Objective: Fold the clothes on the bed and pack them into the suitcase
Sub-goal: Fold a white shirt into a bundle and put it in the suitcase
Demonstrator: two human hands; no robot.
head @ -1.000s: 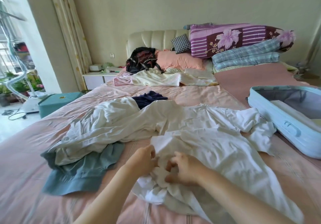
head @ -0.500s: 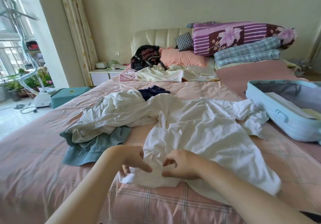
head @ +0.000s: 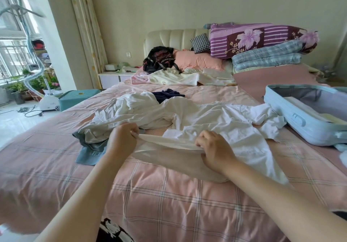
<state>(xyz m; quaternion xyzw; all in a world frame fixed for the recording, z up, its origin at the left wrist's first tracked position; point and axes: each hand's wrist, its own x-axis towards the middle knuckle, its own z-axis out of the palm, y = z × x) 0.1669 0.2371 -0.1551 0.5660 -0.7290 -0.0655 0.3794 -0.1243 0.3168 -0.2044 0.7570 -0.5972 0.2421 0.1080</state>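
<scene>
Hidden: the suitcase (head: 293, 114) runs off the right edge; cloth covers my right fingertips.
Garment: white garment (head: 231, 127) on the bed (head: 169, 204), its edge stretched between my hands.
Grip: my left hand (head: 122, 140) pinches one end, my right hand (head: 214, 149) clutches the other.

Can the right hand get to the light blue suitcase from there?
Probably yes: the suitcase lies open on the bed to its right, with only rumpled clothes between. But the right hand grips the white garment, so it must let go or carry that along.

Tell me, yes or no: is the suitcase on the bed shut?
No, the light blue suitcase lies wide open, its inside in plain view.
</scene>
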